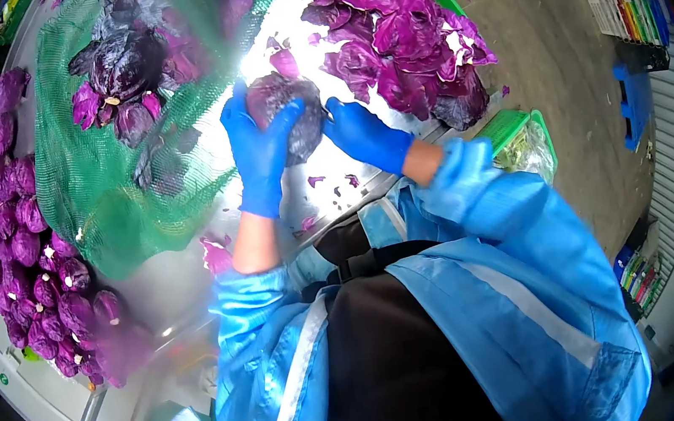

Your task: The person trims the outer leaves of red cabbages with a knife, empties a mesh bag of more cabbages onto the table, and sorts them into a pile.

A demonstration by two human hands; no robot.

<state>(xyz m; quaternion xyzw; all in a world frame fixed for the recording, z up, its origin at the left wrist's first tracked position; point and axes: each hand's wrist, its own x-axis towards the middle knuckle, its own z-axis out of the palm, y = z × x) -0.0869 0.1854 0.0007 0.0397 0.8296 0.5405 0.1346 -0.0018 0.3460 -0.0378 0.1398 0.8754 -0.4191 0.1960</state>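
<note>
Cabbage (pixel 275 95) is sitting between my hands, over the metal surface (pixel 300 190); a green net (pixel 102 233) is spreading to the left and purple leaves (pixel 391 41) are lying to the far right. I am seeing no clear long axis on its roundish shape. My left hand (pixel 257 153) is nearer, grasping its left side, thumb across the front. My right hand (pixel 365 134) is curling just beside its right side; whether it is gripping anything, I cannot tell.

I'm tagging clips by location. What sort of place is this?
Likely a vegetable packing or trimming area: many red cabbages, a green net on a metal table, and piled loose leaves.
</note>
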